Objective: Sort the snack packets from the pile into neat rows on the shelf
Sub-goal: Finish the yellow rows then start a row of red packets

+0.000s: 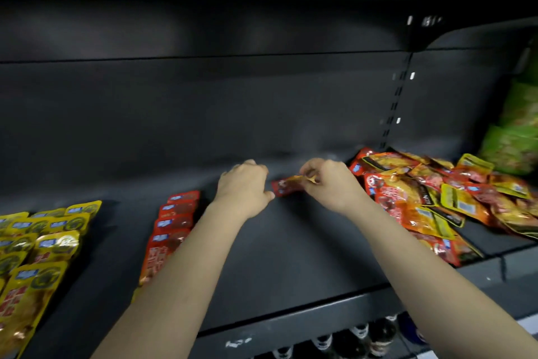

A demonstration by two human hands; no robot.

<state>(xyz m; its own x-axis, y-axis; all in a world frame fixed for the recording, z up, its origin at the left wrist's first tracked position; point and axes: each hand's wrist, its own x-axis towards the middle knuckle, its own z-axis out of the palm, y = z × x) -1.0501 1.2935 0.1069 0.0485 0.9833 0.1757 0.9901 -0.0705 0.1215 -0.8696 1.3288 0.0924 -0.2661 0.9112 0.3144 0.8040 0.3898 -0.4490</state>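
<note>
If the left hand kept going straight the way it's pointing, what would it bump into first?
Probably the shelf's back wall. Nothing seems to lie ahead of the left hand, though depth is unclear.

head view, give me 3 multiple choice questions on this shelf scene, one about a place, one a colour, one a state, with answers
1. Where on the shelf does the loose pile lie?
A. left end
B. middle
C. right end

2. What colour are the packets in the far-left rows?
A. yellow
B. blue
C. white

3. What is the right hand doing?
A. lying flat on the shelf
B. pinching a red packet
C. gripping a can

Answers:
1 C, the jumbled packets lie heaped at the right.
2 A, those rows show yellow wrappers.
3 B, its fingertips pinch the packet's edge.
</note>
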